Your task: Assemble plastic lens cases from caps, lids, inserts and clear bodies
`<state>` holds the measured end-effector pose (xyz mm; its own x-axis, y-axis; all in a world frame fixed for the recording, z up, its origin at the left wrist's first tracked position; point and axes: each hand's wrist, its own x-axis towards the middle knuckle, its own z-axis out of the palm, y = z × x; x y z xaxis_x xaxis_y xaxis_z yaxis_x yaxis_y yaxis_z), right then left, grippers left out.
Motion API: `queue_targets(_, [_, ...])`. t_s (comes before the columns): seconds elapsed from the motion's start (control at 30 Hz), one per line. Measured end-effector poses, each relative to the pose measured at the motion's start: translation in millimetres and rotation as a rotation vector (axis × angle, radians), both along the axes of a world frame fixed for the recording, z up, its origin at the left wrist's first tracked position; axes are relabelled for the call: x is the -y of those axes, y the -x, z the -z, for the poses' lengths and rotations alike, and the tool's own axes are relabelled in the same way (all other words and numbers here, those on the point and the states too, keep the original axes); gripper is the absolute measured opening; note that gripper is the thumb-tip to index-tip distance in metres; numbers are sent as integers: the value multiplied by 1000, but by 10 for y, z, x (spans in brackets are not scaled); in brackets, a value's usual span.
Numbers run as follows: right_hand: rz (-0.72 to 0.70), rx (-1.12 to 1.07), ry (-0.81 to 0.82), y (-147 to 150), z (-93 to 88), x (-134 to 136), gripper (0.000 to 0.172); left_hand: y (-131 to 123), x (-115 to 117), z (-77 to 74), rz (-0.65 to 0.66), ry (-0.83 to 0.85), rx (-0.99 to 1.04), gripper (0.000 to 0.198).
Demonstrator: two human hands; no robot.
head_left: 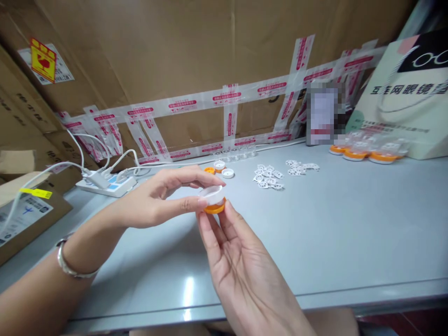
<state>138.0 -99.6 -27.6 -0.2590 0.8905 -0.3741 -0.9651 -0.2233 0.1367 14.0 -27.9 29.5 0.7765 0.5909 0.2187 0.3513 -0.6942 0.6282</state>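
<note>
Both my hands meet over the middle of the table, holding a small round plastic part between them. My left hand (152, 200) comes in from the left, thumb and fingers closed on a white round cap (211, 195) that sits tilted on top. Under the cap is an orange ring (215, 208), gripped from below by the fingertips of my right hand (241, 266), palm up. Whether cap and ring are joined, I cannot tell. Behind the hands lie loose white caps (227, 173) and an orange cap (209, 171).
White spoked plastic pieces (268, 177) lie in piles behind and to the right. See-through round pieces (238, 154) line the back. Orange-and-white parts with see-through tops (383, 156) stand by a paper bag (399, 102). A power strip (107, 185) with cables sits left, before a large cardboard box (175, 56).
</note>
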Motion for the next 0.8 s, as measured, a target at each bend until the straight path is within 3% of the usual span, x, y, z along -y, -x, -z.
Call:
queue_targets(0.2, [-10,15,-10,27,-16,16,12,15,-21,7,4,132,63,25])
queue_targets(0.37, [-27,43,20,-27,33,57,13,95,-37,-31,-54,-8,93,27])
queue_targets(0.53, [-49,76,14,-216,185,132,16,139,-103,23,-115,-236,-312,23])
queue_targets(0.63, [-77,65,-57,-315,252,172,18,76,-132,160,-91,-189,-465,21])
queue_targets(0.8, [-105,91,-77,-352,265,202,15,5,-152,322,-73,-121,-516,24])
